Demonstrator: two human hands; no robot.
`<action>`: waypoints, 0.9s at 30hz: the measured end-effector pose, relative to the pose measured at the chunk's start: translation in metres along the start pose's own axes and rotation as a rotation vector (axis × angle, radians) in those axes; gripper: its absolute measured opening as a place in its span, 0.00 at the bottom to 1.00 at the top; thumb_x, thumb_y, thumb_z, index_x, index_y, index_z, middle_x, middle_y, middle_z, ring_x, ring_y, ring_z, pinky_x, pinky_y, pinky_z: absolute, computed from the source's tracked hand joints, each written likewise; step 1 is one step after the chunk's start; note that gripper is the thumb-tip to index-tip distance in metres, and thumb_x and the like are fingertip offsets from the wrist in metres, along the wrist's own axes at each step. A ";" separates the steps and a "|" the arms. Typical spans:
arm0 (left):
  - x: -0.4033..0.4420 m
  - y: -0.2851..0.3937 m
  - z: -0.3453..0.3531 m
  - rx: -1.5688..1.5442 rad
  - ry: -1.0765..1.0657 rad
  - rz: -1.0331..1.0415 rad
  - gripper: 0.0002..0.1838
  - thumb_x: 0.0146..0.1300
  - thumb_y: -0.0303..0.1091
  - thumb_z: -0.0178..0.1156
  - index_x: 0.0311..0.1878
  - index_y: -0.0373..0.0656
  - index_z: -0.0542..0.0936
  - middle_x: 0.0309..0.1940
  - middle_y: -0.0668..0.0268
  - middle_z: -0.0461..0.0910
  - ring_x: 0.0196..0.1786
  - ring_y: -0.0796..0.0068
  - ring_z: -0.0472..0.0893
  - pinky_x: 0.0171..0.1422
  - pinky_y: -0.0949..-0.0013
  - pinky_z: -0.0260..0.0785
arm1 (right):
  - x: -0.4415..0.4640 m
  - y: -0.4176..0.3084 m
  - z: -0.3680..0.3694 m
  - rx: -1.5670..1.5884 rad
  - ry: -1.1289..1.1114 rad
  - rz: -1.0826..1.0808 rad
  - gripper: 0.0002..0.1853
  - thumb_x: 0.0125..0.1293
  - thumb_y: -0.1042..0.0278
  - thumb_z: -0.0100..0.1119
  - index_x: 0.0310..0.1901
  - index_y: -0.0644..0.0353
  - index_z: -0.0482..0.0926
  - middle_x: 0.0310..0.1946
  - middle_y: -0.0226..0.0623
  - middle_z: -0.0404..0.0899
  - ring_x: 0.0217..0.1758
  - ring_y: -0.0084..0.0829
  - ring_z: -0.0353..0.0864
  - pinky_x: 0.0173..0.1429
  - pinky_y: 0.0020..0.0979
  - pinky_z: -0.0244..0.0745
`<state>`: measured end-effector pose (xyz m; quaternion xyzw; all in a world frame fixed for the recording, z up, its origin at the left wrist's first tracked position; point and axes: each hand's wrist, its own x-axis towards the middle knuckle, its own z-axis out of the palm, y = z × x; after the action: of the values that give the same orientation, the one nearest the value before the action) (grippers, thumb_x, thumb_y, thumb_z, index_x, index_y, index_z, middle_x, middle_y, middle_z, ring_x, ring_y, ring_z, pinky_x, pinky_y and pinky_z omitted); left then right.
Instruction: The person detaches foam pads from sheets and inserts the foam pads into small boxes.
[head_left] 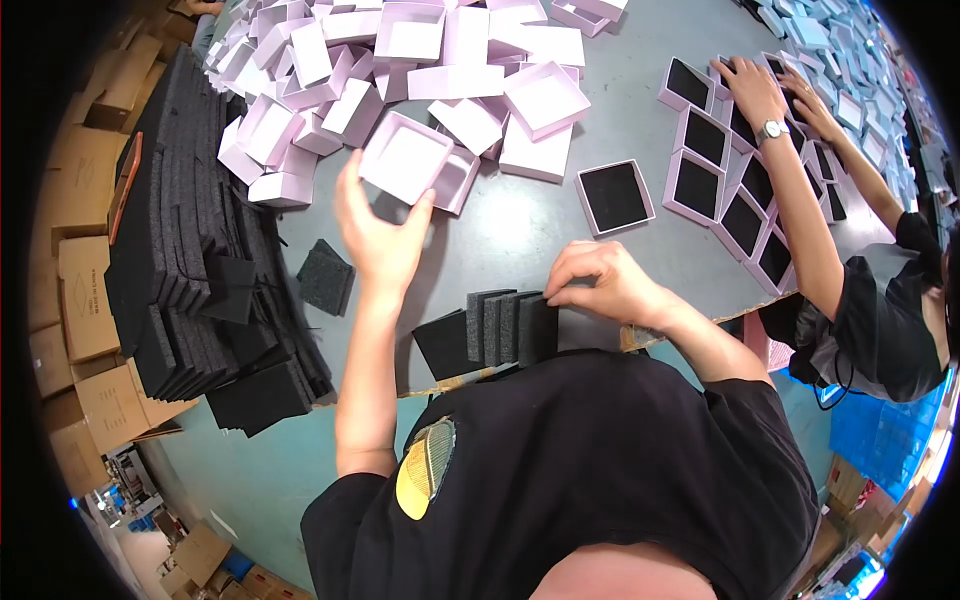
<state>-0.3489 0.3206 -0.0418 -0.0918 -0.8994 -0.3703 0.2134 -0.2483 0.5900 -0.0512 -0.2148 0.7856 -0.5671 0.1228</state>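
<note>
My left hand (pixel 383 235) reaches to a pale pink open box (pixel 408 158), its fingers on the left side and its thumb on the near right corner. Another pink box (pixel 458 180) sits right beside it, partly covered. My right hand (pixel 605 283) pinches the upper corner of a black foam pad (pixel 538 330), the rightmost of several pads standing on edge near the table's front. One foam pad (pixel 443 345) leans at the left of that row. Farther right lies a pink box with a black foam insert (pixel 614 197).
Pink boxes (pixel 465 80) are heaped at the back. Stacked black foam sheets (pixel 185 210) line the left, with loose foam pieces (pixel 325 277) nearby. At right, a co-worker's hands (pixel 755 95) touch foam-lined boxes (pixel 697 185). Light blue boxes (pixel 850 110) are piled beyond.
</note>
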 end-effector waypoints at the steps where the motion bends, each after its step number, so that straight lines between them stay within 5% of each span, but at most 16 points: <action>1: -0.002 0.006 -0.011 -0.026 0.035 0.013 0.46 0.49 0.33 0.79 0.71 0.35 0.67 0.63 0.51 0.73 0.67 0.53 0.73 0.73 0.55 0.63 | -0.002 -0.004 -0.007 0.061 -0.021 0.047 0.08 0.55 0.74 0.73 0.36 0.60 0.86 0.37 0.35 0.84 0.46 0.37 0.83 0.54 0.35 0.77; 4: -0.004 0.012 -0.030 -0.191 0.002 0.101 0.48 0.46 0.31 0.79 0.72 0.35 0.67 0.63 0.53 0.73 0.65 0.60 0.75 0.72 0.58 0.66 | -0.002 -0.008 -0.011 0.015 0.004 0.032 0.11 0.52 0.76 0.76 0.37 0.61 0.85 0.39 0.34 0.84 0.48 0.34 0.83 0.55 0.34 0.78; 6: -0.015 0.008 -0.031 -0.454 -0.246 0.018 0.50 0.44 0.31 0.79 0.73 0.35 0.65 0.65 0.54 0.73 0.67 0.62 0.74 0.72 0.59 0.66 | 0.001 -0.021 -0.003 -0.035 0.028 0.033 0.11 0.52 0.76 0.76 0.38 0.60 0.85 0.39 0.35 0.84 0.48 0.34 0.83 0.55 0.34 0.77; 7: -0.024 0.012 -0.027 -0.556 -0.316 -0.020 0.52 0.43 0.31 0.79 0.74 0.35 0.64 0.66 0.55 0.72 0.68 0.63 0.73 0.73 0.59 0.66 | -0.001 -0.010 0.005 -0.170 0.035 -0.140 0.12 0.52 0.75 0.76 0.38 0.59 0.84 0.38 0.34 0.83 0.47 0.36 0.83 0.55 0.36 0.77; 10: -0.063 0.008 0.005 -0.506 -0.461 0.021 0.54 0.43 0.31 0.80 0.75 0.35 0.62 0.67 0.54 0.70 0.68 0.62 0.73 0.73 0.59 0.66 | -0.003 0.005 0.021 -0.058 -0.004 -0.074 0.12 0.51 0.76 0.76 0.37 0.59 0.84 0.38 0.34 0.84 0.47 0.37 0.83 0.55 0.37 0.77; 13: -0.064 0.012 0.018 -0.732 -0.441 -0.173 0.54 0.43 0.28 0.79 0.76 0.36 0.61 0.67 0.54 0.70 0.69 0.62 0.73 0.74 0.59 0.66 | -0.004 -0.007 0.005 0.042 -0.039 -0.058 0.11 0.51 0.77 0.76 0.34 0.60 0.83 0.37 0.34 0.84 0.44 0.36 0.83 0.53 0.37 0.77; 18: -0.045 0.015 0.023 -0.543 -0.640 -0.085 0.57 0.43 0.22 0.77 0.78 0.41 0.58 0.66 0.56 0.73 0.68 0.61 0.75 0.74 0.59 0.67 | 0.007 -0.039 -0.056 -0.067 0.180 -0.053 0.09 0.51 0.80 0.72 0.33 0.62 0.81 0.35 0.35 0.82 0.40 0.33 0.83 0.47 0.30 0.77; 21: -0.044 0.022 0.030 -0.482 -0.678 -0.035 0.58 0.42 0.20 0.76 0.79 0.42 0.57 0.65 0.56 0.74 0.68 0.58 0.75 0.74 0.60 0.67 | 0.034 -0.042 -0.073 -0.265 0.285 -0.130 0.06 0.58 0.75 0.68 0.36 0.63 0.81 0.35 0.38 0.83 0.41 0.39 0.84 0.47 0.35 0.77; 24: -0.044 0.027 0.032 -0.421 -0.671 0.000 0.59 0.41 0.19 0.76 0.79 0.44 0.56 0.65 0.56 0.74 0.68 0.54 0.74 0.74 0.59 0.67 | 0.064 -0.030 -0.063 -0.529 0.255 -0.252 0.05 0.59 0.74 0.66 0.35 0.64 0.80 0.36 0.40 0.83 0.41 0.40 0.84 0.46 0.36 0.77; 27: -0.044 0.028 0.030 -0.427 -0.689 0.036 0.59 0.42 0.18 0.74 0.80 0.45 0.55 0.65 0.56 0.74 0.69 0.53 0.73 0.74 0.58 0.67 | 0.068 -0.030 -0.062 -0.322 -0.074 0.053 0.08 0.57 0.76 0.69 0.37 0.64 0.80 0.32 0.41 0.80 0.37 0.39 0.81 0.44 0.37 0.76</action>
<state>-0.3095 0.3610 -0.0630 -0.2686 -0.8193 -0.4926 -0.1178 -0.3290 0.6013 0.0009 -0.2317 0.8666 -0.4223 0.1307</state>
